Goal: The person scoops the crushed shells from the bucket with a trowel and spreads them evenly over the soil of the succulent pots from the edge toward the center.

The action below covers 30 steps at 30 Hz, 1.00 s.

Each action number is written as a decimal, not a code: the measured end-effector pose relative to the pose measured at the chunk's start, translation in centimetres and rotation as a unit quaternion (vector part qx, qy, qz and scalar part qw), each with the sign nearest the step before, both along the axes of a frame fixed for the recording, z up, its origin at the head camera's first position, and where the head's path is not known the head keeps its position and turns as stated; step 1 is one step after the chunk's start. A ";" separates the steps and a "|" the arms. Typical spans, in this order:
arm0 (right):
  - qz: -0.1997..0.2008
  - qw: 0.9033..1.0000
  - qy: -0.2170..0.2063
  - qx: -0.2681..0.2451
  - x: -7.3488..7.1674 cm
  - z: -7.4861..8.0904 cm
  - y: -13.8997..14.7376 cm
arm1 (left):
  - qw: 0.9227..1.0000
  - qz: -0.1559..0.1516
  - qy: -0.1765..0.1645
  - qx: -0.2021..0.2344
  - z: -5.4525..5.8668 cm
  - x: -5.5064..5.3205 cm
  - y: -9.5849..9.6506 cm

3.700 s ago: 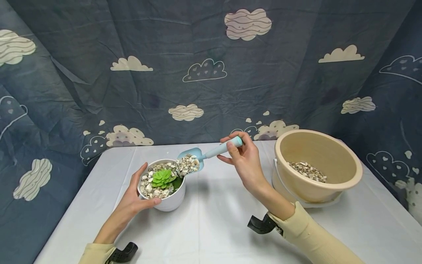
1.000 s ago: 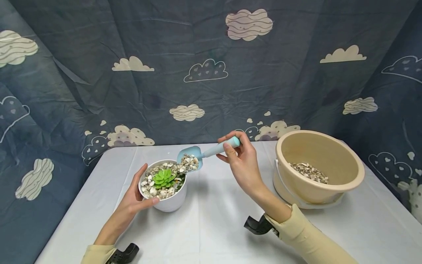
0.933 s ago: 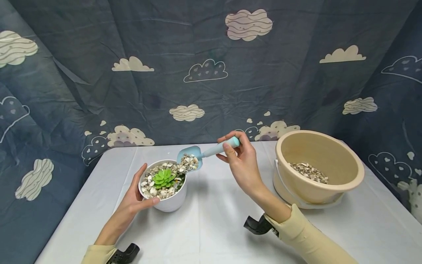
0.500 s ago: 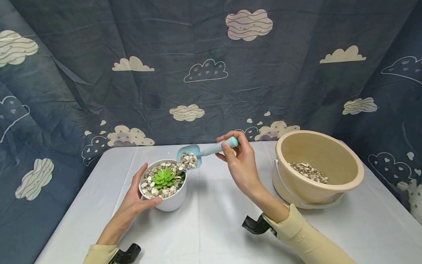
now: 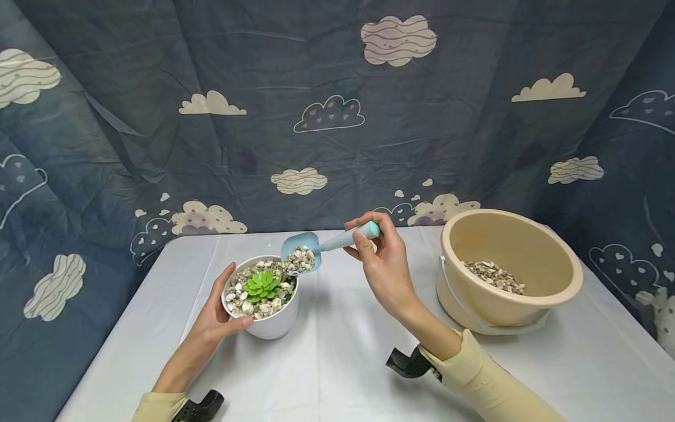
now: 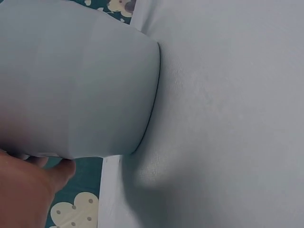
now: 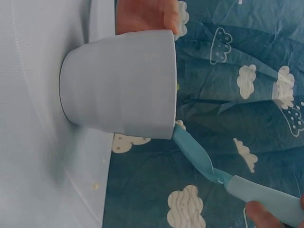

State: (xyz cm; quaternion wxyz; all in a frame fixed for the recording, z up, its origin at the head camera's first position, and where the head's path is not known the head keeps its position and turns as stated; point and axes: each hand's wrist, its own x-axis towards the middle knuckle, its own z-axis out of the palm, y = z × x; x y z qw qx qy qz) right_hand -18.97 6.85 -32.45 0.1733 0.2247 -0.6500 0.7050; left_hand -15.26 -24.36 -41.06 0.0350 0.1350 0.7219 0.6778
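Observation:
A white flowerpot [image 5: 273, 326] stands on the table, filled with pebble-like shell bits around a green succulent [image 5: 262, 285]. My left hand [image 5: 211, 322] holds the pot from its left side, thumb at the front rim and fingers around the far side. My right hand [image 5: 383, 261] grips the handle of a light blue trowel [image 5: 343, 240]. The trowel's blade tilts down over the pot's right rim and bears a heap of shell bits [image 5: 299, 260]. In the right wrist view the blade tip [image 7: 183, 134] meets the rim of the pot.
To the right stands a beige bucket [image 5: 511, 218] with more shell bits [image 5: 493, 276] in its bottom and its bail hanging down in front. A white cloth covers the table [image 5: 358, 375]. A dark cloud-patterned curtain [image 5: 327, 146] hangs behind.
Since the earliest frame, more shell bits lie on the pot's right side, and the heap on the trowel has shrunk. My right hand and the trowel have shifted slightly left. The left hand stays on the pot.

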 end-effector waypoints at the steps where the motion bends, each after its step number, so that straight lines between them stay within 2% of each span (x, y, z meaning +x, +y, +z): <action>1: 0.000 1.000 0.000 0.000 0.0 0.0 0.0 | 1.000 0.001 0.000 -0.003 0.0 0.0 0.0; 14: 0.006 1.000 0.015 -0.005 0.2 -0.5 -0.3 | 0.998 0.050 -0.005 -0.037 0.2 0.3 0.6; 20: 0.008 1.000 0.019 -0.009 0.1 -0.5 -0.4 | 0.997 0.058 -0.001 -0.049 0.4 0.4 0.8; 30: 0.012 1.000 0.022 -0.005 0.4 -0.4 -0.4 | 0.998 0.056 -0.010 -0.042 0.4 0.3 0.9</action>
